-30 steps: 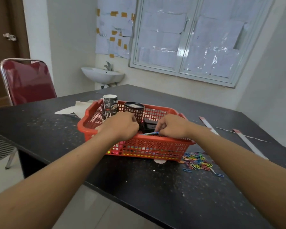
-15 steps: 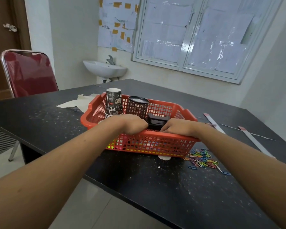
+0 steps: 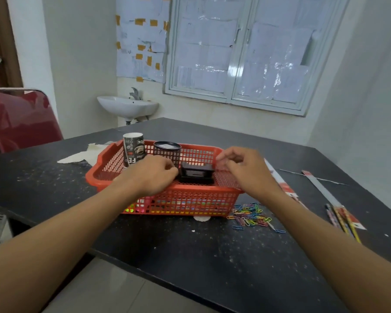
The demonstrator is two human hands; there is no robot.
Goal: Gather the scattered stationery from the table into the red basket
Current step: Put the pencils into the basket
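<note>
Dozens of paperclips (image 3: 253,216) sit just nearer than my right hand (image 3: 242,170) (loose, empty) — a hasty sweep could scatter them — left hand (image 3: 154,177) curled, grip hidden.

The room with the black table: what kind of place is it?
Probably a small office or workroom: a red padded chair at the black table, a wall sink, and paper clips and pencils scattered about.
</note>
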